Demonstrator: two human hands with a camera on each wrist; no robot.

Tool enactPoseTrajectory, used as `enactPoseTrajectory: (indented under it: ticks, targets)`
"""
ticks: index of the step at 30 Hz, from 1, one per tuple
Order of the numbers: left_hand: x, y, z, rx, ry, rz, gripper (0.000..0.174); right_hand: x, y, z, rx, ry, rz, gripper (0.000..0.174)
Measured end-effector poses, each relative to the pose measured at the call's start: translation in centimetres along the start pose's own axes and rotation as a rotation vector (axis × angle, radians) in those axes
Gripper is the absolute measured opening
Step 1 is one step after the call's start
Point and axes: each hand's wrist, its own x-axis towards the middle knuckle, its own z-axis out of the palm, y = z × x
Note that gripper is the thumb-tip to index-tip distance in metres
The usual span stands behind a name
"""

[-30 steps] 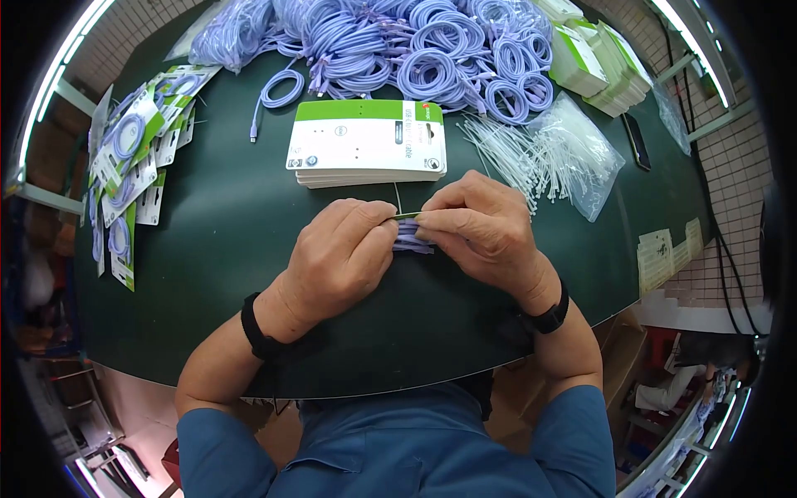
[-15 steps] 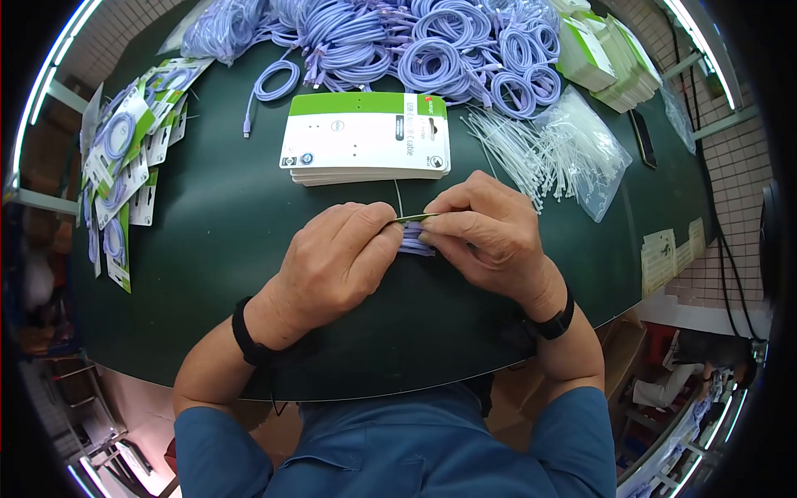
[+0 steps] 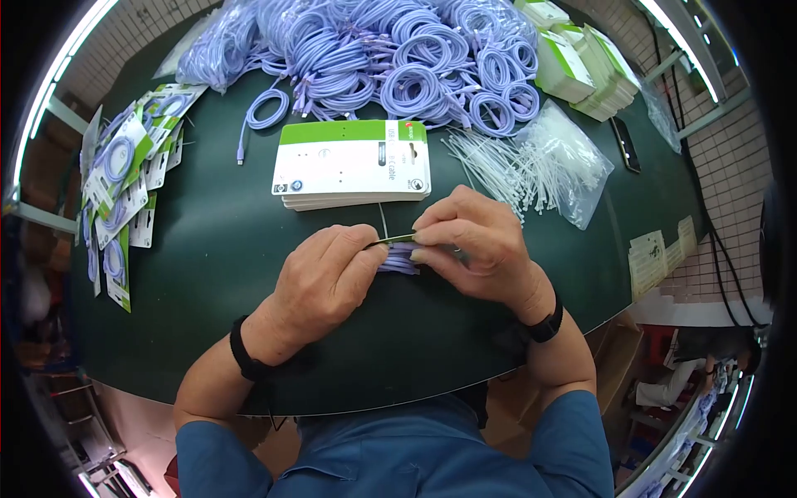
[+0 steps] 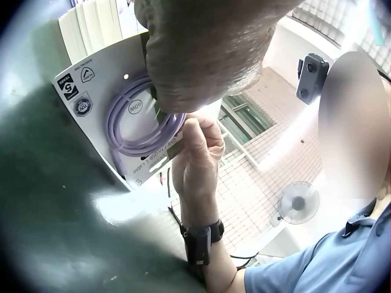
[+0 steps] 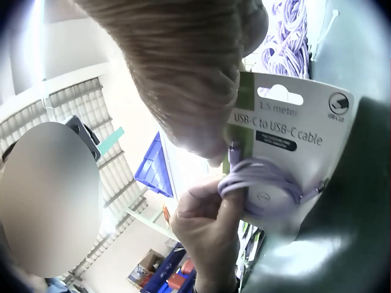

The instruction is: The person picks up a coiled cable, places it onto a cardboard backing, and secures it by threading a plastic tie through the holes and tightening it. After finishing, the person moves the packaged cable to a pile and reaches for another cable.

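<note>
Both hands hold one white and green cable card (image 5: 327, 143) on edge over the table, with a coiled purple USB-C cable (image 4: 111, 125) lying against its printed face. My left hand (image 3: 322, 280) pinches the card's left end, thumb and forefinger close to the coil. At the opposite end, my right hand (image 3: 481, 249) grips the card between thumb and fingertips. From the head view the card is a thin line above the purple loops (image 3: 401, 261). A thin white cable tie (image 3: 383, 220) sticks out behind the card, toward the stack of cards (image 3: 353, 162).
Beyond the card stack lies a large heap of coiled purple cables (image 3: 415, 54). Finished-looking carded cables (image 3: 116, 166) overlap at the left. Loose white cable ties (image 3: 490, 162) and a plastic bag (image 3: 573, 178) lie right, near a phone (image 3: 625, 145) and more card stacks (image 3: 602, 75).
The head view has shifted, so the table and hands sit lower in it. Both hands keep hold of the card in nearly the same pose.
</note>
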Motion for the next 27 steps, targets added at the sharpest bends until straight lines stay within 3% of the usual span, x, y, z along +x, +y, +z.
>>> enactPoseTrajectory:
  ticks: [3,6,7,10,14,20,27]
  targets:
    - [-0.1,0.0,-0.2,-0.037,-0.028,-0.039,0.029,-0.1,0.3,-2.0,0.067,0.061,0.136,0.022]
    - [-0.1,0.1,-0.3,-0.078,-0.013,-0.076,0.029,-0.7,3.0,-3.7,-0.063,0.226,0.524,0.013]
    - [0.0,0.1,-0.4,-0.093,-0.014,-0.096,0.028,-1.1,3.8,-3.9,-0.072,0.231,0.520,0.013]
    - [0.0,0.2,-0.5,-0.110,-0.010,-0.107,0.028,-2.1,5.6,-4.4,-0.372,-0.045,0.625,0.013]
    - [0.2,0.0,-0.4,-0.147,-0.010,-0.168,0.028,-2.2,5.0,-3.4,-0.545,-0.238,0.783,0.018]
    - [0.0,-0.4,-0.6,-0.137,-0.024,-0.213,0.027,-2.6,5.5,-1.7,-0.498,-0.292,0.759,0.017]
    - [0.0,0.5,-0.5,-0.084,-0.038,-0.059,0.027,-3.4,5.3,-0.9,-0.544,-0.315,0.692,0.018]
